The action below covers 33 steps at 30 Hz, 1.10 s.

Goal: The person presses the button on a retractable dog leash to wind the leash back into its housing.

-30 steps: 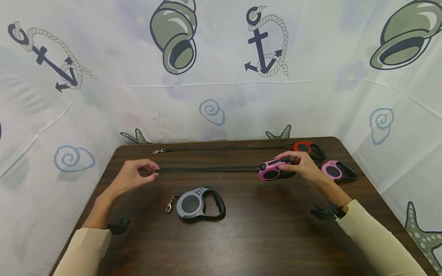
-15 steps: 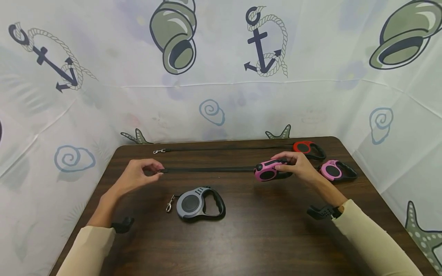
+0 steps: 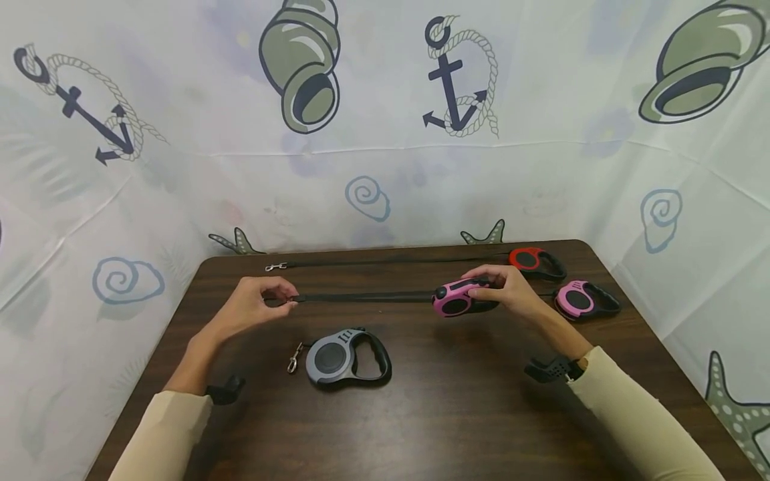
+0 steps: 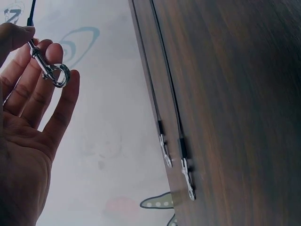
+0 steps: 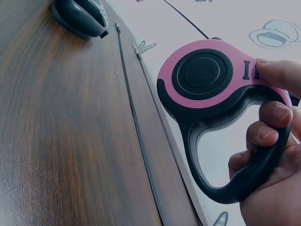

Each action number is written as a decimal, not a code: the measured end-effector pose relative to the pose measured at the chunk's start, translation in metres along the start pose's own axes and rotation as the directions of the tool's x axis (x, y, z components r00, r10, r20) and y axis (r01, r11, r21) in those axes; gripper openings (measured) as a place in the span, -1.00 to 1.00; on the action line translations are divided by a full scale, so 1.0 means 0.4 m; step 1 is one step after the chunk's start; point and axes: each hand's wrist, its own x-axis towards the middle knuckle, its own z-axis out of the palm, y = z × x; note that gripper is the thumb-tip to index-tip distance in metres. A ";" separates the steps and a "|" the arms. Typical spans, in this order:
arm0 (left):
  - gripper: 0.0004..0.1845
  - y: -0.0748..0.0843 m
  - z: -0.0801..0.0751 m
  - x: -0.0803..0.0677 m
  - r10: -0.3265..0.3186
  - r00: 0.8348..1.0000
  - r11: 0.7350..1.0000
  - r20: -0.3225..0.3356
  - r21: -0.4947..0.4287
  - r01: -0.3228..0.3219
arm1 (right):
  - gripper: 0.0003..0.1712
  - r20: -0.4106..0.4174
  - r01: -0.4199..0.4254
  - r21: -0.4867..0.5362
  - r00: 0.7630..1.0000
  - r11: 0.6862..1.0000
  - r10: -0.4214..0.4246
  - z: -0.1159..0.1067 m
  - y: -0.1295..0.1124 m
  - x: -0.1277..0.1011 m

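Note:
My right hand (image 3: 505, 290) grips a pink and black retractable dog leash (image 3: 455, 297) above the table. In the right wrist view its fingers curl round the black handle (image 5: 256, 172) and the thumb lies on the pink casing (image 5: 167, 73). A dark strap (image 3: 367, 296) runs from the casing toward my left hand (image 3: 259, 304). Thumb and fingers there pinch the strap's end beside a metal snap hook (image 4: 55, 73), seen in the left wrist view. Nearer the front lies a grey retractable leash (image 3: 331, 359), its own clip (image 3: 293, 361) at its left.
At the back of the brown table (image 3: 421, 414) a red retractable leash (image 3: 526, 258) lies with its cord (image 3: 385, 261) drawn out leftward. A second pink leash (image 3: 577, 299) sits near the right edge. Patterned cloth (image 3: 541, 187) hangs behind the table.
Both hands have drawn closer together: the left has moved right and the right has moved left with the pink leash. The strap between them is shorter.

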 end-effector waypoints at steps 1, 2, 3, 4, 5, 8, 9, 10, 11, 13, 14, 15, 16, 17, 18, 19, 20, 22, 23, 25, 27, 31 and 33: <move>-0.75 0.002 0.002 0.002 0.003 1.000 1.000 -0.001 0.000 -0.003 | -0.60 0.001 0.000 0.006 1.000 1.000 0.000 0.003 0.000 0.001; -0.76 0.003 0.003 0.003 0.005 1.000 1.000 -0.001 0.000 -0.005 | -0.60 0.002 -0.001 0.010 1.000 1.000 0.001 0.006 0.000 0.003; -0.76 0.004 0.004 0.004 0.008 1.000 1.000 -0.002 0.002 -0.008 | -0.60 0.000 -0.003 0.014 1.000 1.000 0.003 0.008 -0.001 0.004; -0.76 0.005 0.005 0.006 0.015 1.000 1.000 -0.005 0.004 -0.015 | -0.60 -0.001 -0.006 0.020 1.000 1.000 0.006 0.011 -0.001 0.006; -0.76 0.006 0.005 0.008 0.019 1.000 1.000 -0.005 0.005 -0.019 | -0.60 -0.004 -0.011 0.024 1.000 1.000 0.011 0.012 -0.003 0.008; -0.76 0.008 0.007 0.014 0.037 0.999 0.999 -0.012 0.002 -0.037 | -0.60 -0.010 -0.024 0.027 1.000 0.999 0.025 0.017 -0.007 0.013; -0.77 0.009 0.009 0.016 0.045 0.999 0.999 -0.014 0.002 -0.045 | -0.60 -0.009 -0.025 0.030 1.000 0.999 0.025 0.018 -0.008 0.015; -0.78 0.010 0.010 0.018 0.049 0.999 0.999 -0.015 -0.001 -0.049 | -0.60 -0.006 -0.026 0.033 1.000 0.999 0.026 0.019 -0.008 0.016; -0.78 0.011 0.012 0.020 0.050 0.999 0.999 -0.016 -0.006 -0.050 | -0.61 -0.004 -0.026 0.037 1.000 0.999 0.027 0.019 -0.009 0.018; -0.78 0.013 0.016 0.023 0.053 0.998 0.998 -0.019 -0.014 -0.053 | -0.61 0.001 -0.021 0.046 1.000 0.999 0.021 0.022 -0.008 0.021; -0.78 0.015 0.018 0.025 0.051 0.999 0.999 -0.017 -0.016 -0.052 | -0.61 0.002 -0.018 0.051 1.000 0.999 0.018 0.024 -0.008 0.023; -0.77 0.017 0.019 0.027 0.049 0.999 0.999 -0.016 -0.019 -0.049 | -0.61 0.004 -0.012 0.056 1.000 0.998 0.012 0.026 -0.008 0.024; -0.77 0.018 0.021 0.028 0.047 0.999 0.999 -0.015 -0.023 -0.048 | -0.60 0.004 -0.009 0.059 1.000 0.998 0.008 0.028 -0.008 0.026; -0.76 0.020 0.023 0.030 0.047 0.999 0.999 -0.015 -0.024 -0.047 | -0.61 0.004 -0.004 0.062 1.000 0.998 0.004 0.030 -0.007 0.028; -0.77 0.021 0.024 0.031 0.046 0.999 0.999 -0.013 -0.026 -0.046 | -0.61 0.002 0.000 0.063 1.000 0.998 -0.001 0.033 -0.007 0.029; -0.77 0.023 0.026 0.032 0.046 0.999 0.999 -0.012 -0.026 -0.047 | -0.61 0.002 0.005 0.066 1.000 0.998 -0.005 0.035 -0.007 0.031; -0.77 0.024 0.028 0.034 0.045 0.999 0.999 -0.010 -0.025 -0.045 | -0.61 0.002 0.008 0.067 1.000 0.998 -0.009 0.037 -0.007 0.033; -0.78 0.026 0.032 0.036 0.042 0.999 0.999 -0.008 -0.027 -0.043 | -0.61 0.003 0.013 0.061 1.000 0.998 -0.013 0.042 -0.007 0.036; -0.78 0.026 0.033 0.036 0.039 0.999 0.999 -0.006 -0.028 -0.039 | -0.61 0.003 0.012 0.062 1.000 0.998 -0.012 0.044 -0.008 0.037; -0.77 0.027 0.037 0.038 0.034 0.999 0.999 -0.003 -0.030 -0.035 | -0.60 0.004 0.009 0.059 1.000 0.998 -0.009 0.049 -0.010 0.040; -0.76 0.028 0.041 0.039 0.035 0.999 0.999 0.000 -0.031 -0.035 | -0.60 0.003 0.006 0.052 1.000 0.999 -0.007 0.053 -0.012 0.042; -0.75 0.031 0.048 0.044 0.052 0.999 0.998 -0.001 -0.026 -0.052 | -0.61 0.001 0.004 0.060 1.000 0.998 -0.004 0.061 -0.014 0.045; -0.76 0.032 0.052 0.047 0.062 0.998 0.998 -0.001 -0.029 -0.062 | -0.61 0.004 0.003 0.062 1.000 0.998 -0.003 0.065 -0.013 0.047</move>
